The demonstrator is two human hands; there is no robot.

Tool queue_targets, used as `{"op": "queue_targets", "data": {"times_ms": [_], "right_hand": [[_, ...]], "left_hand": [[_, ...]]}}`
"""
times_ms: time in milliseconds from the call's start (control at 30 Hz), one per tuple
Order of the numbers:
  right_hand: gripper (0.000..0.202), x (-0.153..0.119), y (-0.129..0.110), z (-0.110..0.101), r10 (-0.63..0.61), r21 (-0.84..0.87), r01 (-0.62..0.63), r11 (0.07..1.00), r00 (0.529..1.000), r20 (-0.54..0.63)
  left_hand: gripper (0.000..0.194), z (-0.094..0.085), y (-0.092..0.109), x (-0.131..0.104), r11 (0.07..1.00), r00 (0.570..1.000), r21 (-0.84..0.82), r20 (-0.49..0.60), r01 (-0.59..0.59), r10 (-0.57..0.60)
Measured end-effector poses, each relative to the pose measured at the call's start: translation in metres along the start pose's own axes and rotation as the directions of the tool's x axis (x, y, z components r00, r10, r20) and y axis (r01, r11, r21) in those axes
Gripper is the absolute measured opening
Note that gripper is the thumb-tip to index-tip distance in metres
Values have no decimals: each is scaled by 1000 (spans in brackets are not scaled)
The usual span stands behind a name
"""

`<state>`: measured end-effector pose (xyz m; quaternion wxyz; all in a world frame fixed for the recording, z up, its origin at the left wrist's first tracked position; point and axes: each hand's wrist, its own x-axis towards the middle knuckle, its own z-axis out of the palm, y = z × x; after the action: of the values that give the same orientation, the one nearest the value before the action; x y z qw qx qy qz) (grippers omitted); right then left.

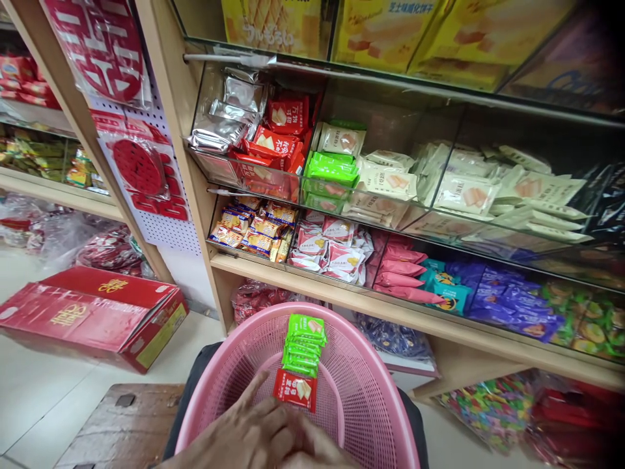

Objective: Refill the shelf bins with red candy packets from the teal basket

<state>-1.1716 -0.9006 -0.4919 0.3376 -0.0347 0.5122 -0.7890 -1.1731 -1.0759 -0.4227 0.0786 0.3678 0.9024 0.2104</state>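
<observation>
A pink plastic basket point(366, 365) rests between the person's knees. Inside it lies a row of several green snack packets point(303, 344), with a red packet point(296, 389) at its near end. My left hand point(244, 426) reaches over the basket's near side, its index finger stretched toward the red packet. Beside it, partly overlapped, is my right hand point(315, 443), blurred, with its fingers hidden. Whatever may be between the hands cannot be made out.
Glass-fronted shelves ahead hold white packets point(469, 192), red packets point(276, 140) and green packets point(332, 168). A red carton point(92, 316) lies on the floor at left, near a wooden stool point(122, 423).
</observation>
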Motion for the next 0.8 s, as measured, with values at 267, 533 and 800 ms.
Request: {"op": "queue_targets", "data": {"times_ms": [267,533,800], "right_hand": [[52,1,1,1,25,-59,-24,998,999,24],[59,-8,-13,-2,10,-107,-3,994,998,66],[67,-2,-18,-16,-33,-25,25,999,912,-409]], "left_hand": [[36,-12,7,10,992,986,14,108,-127,125],[29,-12,15,18,990,959,28,255,-136,124],[47,-9,-31,29,999,994,34,104,-18,14]]}}
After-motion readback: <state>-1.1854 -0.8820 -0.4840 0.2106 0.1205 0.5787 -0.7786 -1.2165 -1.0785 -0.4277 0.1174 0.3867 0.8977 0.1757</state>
